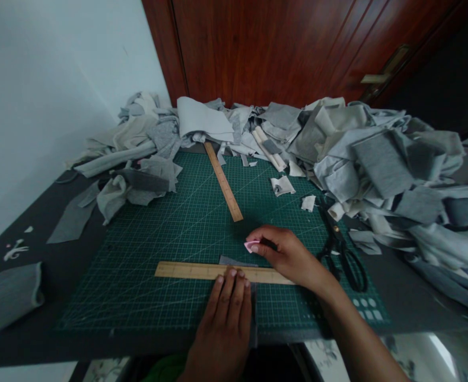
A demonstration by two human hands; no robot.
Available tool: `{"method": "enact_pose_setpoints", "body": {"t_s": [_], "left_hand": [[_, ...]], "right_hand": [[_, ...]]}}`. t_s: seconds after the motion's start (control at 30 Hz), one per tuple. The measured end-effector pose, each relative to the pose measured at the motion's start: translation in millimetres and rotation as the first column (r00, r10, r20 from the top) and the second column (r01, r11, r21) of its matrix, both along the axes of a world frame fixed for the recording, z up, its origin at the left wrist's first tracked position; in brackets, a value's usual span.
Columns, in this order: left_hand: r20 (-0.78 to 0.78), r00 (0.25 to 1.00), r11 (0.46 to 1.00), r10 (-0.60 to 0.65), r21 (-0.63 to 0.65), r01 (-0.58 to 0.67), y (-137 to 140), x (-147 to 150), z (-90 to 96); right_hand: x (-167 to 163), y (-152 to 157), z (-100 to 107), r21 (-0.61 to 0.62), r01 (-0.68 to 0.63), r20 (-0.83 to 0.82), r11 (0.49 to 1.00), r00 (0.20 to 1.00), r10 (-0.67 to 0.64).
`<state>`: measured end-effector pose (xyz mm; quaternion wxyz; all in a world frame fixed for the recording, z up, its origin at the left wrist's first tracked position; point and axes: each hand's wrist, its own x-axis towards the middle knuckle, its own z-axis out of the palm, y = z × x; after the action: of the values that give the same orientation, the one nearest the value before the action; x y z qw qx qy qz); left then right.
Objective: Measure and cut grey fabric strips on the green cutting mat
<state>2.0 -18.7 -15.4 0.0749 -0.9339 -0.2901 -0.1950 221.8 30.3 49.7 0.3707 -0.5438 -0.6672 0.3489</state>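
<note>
My left hand (226, 313) lies flat, fingers stretched out, with its fingertips pressing on a wooden ruler (186, 270). Under the ruler and hand is a piece of dark grey fabric (253, 318); most of it is hidden, and a strip shows past the ruler's far edge. Just beyond the ruler, my right hand (279, 249) pinches a small pink piece of tailor's chalk (251, 245) between thumb and fingers, above the green cutting mat (146, 233). Black-handled scissors (339, 246) rest on the mat to the right of my right hand.
A second wooden ruler (223, 183) slants across the mat's far half. Heaped grey and white fabric scraps (341, 148) line the back and right, with another pile (138, 138) at the left. A folded grey cloth (13, 294) sits at the table's left edge.
</note>
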Motion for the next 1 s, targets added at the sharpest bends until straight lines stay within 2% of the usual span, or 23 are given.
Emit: {"method": "enact_pose_setpoints", "body": {"t_s": [0.17, 0.33, 0.6, 0.83, 1.0], "left_hand": [[0.004, 1.0, 1.0, -0.004, 0.008, 0.004, 0.7, -0.9, -0.5], [0.024, 1.0, 1.0, 0.002, -0.005, -0.002, 0.2, -0.7, -2.4], [0.044, 0.999, 1.0, -0.006, -0.014, 0.007, -0.2, -1.1, -4.1], [0.058, 0.998, 1.0, 0.0, -0.004, 0.0, -0.4, -0.1, -5.3], [0.063, 0.998, 1.0, -0.007, -0.008, 0.007, -0.6, -0.1, -5.6]], "right_hand": [[-1.8, -1.8, -2.9, -0.066, 0.026, -0.036, 0.997, 0.999, -0.029], [-3.5, 0.1, -3.4, -0.052, -0.022, -0.051, 0.998, 0.999, 0.019], [-1.4, -0.8, -2.5, -0.081, 0.012, -0.024, 0.997, 1.0, -0.014], [-5.3, -1.7, 0.5, 0.019, -0.13, 0.017, 0.991, 0.991, 0.129], [-12.9, -2.7, -4.1, 0.106, -0.204, 0.127, 0.973, 0.974, 0.19]]}}
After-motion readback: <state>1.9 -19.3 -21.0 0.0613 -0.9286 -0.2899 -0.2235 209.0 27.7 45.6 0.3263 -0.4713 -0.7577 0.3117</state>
